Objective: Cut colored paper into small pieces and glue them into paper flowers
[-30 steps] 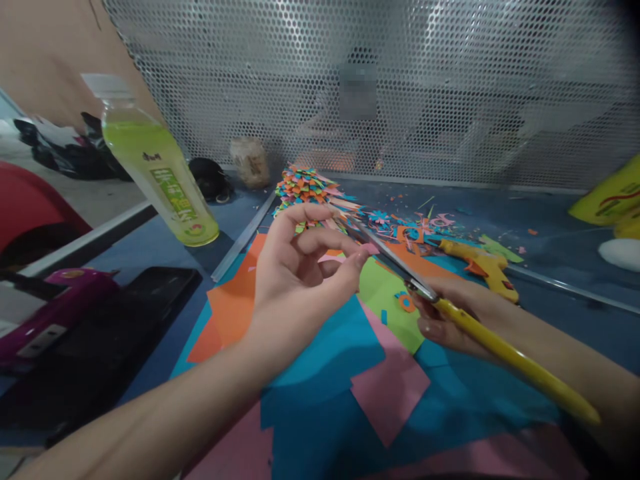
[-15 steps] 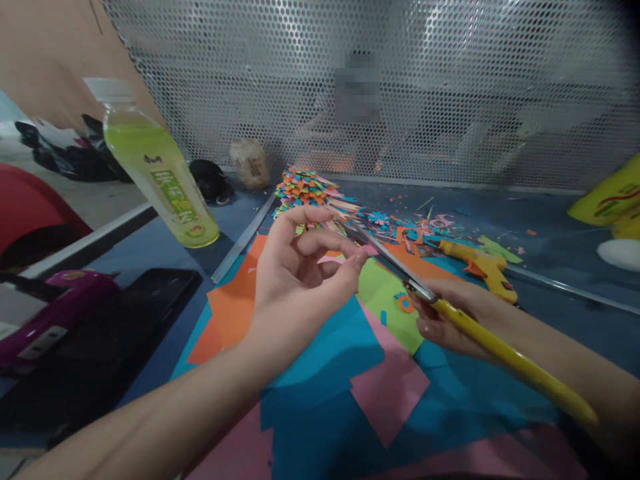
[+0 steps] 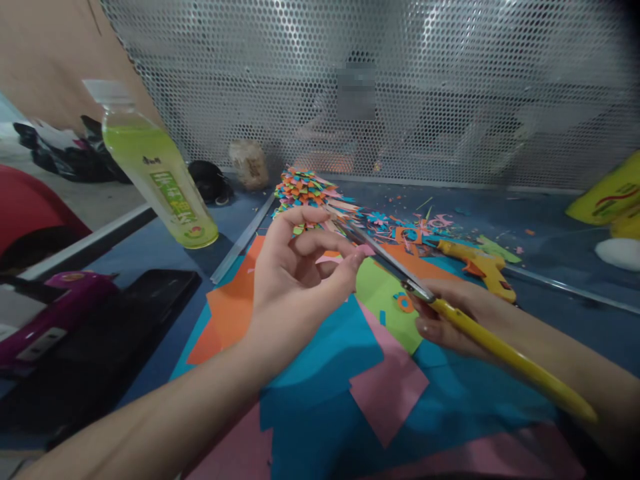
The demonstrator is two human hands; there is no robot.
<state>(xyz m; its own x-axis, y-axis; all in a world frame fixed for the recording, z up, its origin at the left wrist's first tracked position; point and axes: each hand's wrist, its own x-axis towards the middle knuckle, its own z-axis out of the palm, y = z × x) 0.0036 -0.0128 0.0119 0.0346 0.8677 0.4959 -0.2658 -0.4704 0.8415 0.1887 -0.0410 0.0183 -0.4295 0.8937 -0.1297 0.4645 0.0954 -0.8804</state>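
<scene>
Between thumb and forefinger, my left hand (image 3: 305, 273) pinches a small piece of pink paper (image 3: 367, 251). My right hand (image 3: 445, 310) grips a pair of scissors (image 3: 465, 325) with yellow handles. Their metal blades point up and to the left, right beside the pink piece; whether they touch it I cannot tell. Below both hands lie sheets of coloured paper: a blue sheet (image 3: 320, 360), a green sheet (image 3: 387, 307), a pink sheet (image 3: 393, 393) and an orange sheet (image 3: 233, 300). A small orange paper ring (image 3: 405, 303) rests on the green one.
Behind my left hand stands a cone of layered coloured paper (image 3: 303, 187), with paper scraps (image 3: 425, 223) to its right. A yellow glue gun (image 3: 480, 267) lies right. At left are a drink bottle (image 3: 165, 180), a black phone (image 3: 110, 340) and a purple device (image 3: 65, 310). Perforated metal panel (image 3: 240, 73) closes the back.
Almost nothing differs. Both hands, the pink piece and the scissors keep nearly the same place, with only a very slight shift of the whole view.
</scene>
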